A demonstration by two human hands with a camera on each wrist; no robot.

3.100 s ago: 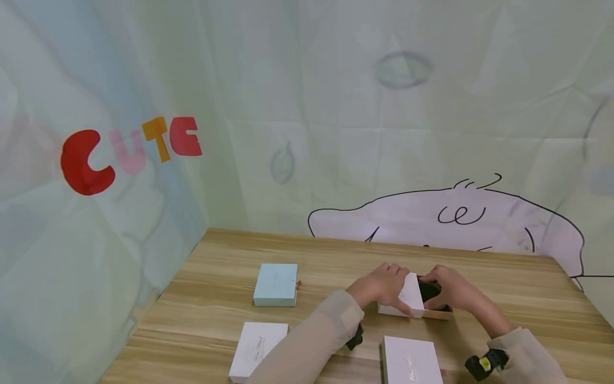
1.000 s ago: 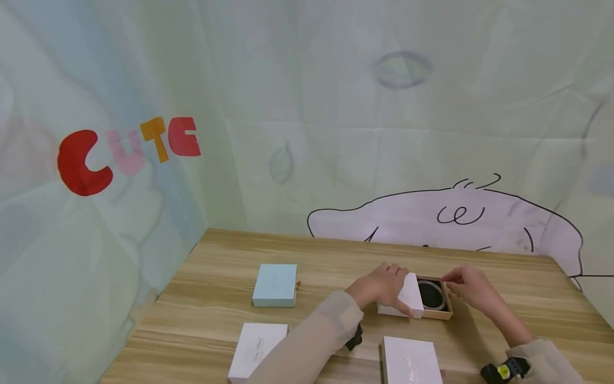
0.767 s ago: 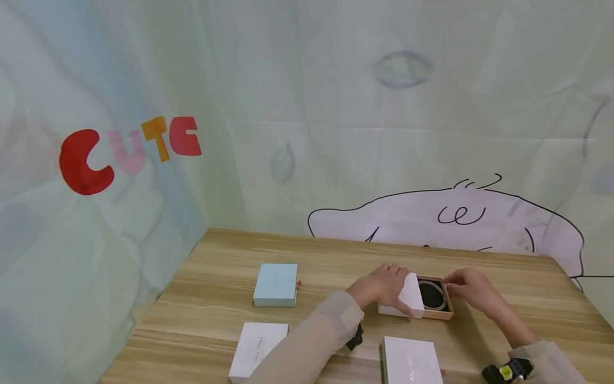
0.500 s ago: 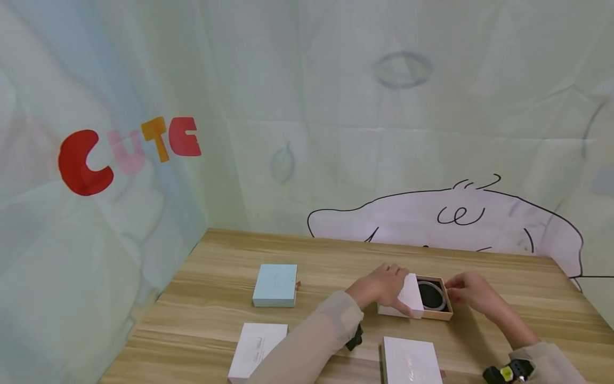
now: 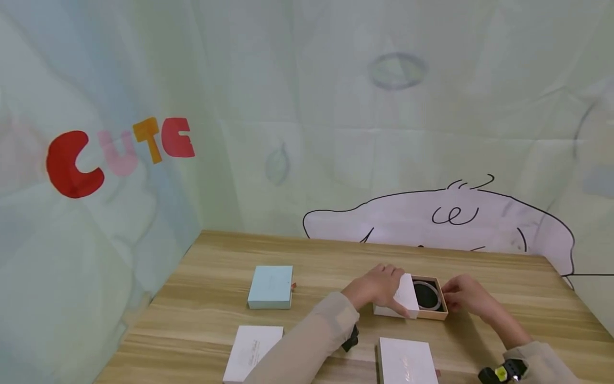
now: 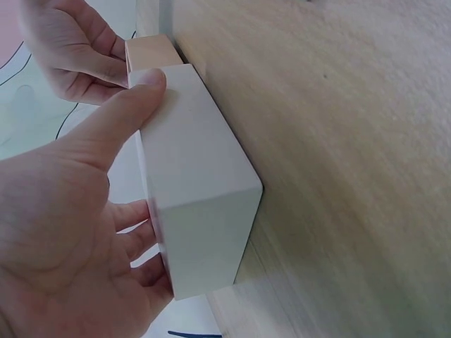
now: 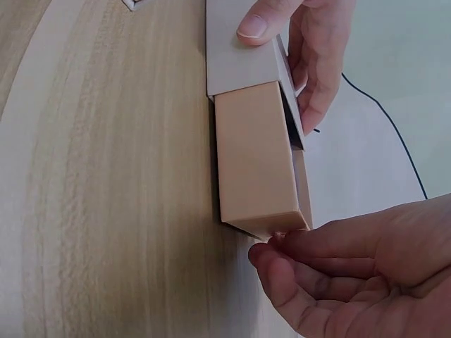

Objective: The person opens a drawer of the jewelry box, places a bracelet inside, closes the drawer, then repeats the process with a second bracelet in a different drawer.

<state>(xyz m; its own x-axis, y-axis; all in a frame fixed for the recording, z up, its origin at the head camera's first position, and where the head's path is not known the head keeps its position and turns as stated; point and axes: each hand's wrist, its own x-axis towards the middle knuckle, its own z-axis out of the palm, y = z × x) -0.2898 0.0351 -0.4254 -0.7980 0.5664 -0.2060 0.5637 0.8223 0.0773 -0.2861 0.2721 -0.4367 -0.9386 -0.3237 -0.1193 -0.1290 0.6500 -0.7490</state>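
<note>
A white slide-out box (image 5: 406, 294) lies at the back right of the table, its peach-coloured drawer (image 7: 257, 155) partly out to the right. Inside, a silver-grey bangle (image 5: 438, 300) rests on black padding. My left hand (image 5: 381, 287) grips the white sleeve (image 6: 190, 141), thumb on the near side and fingers over the far side. At the drawer's end, my right hand (image 5: 469, 296) pinches a small pull tab with thumb and fingertip; the tab is mostly hidden by the fingers in the right wrist view.
A light blue box (image 5: 271, 287) with a red-orange tab sits at the back left. One white box (image 5: 254, 349) lies front left, partly behind the left sleeve. Another white box (image 5: 408, 362) lies front centre-right. Printed cloth (image 5: 336, 133) hangs behind the wooden table (image 5: 331, 261).
My right hand has left the drawer's inside, uncovering the bangle, and moved to the drawer's right end, slightly lower. My left hand keeps its grip. The head view has shifted slightly.
</note>
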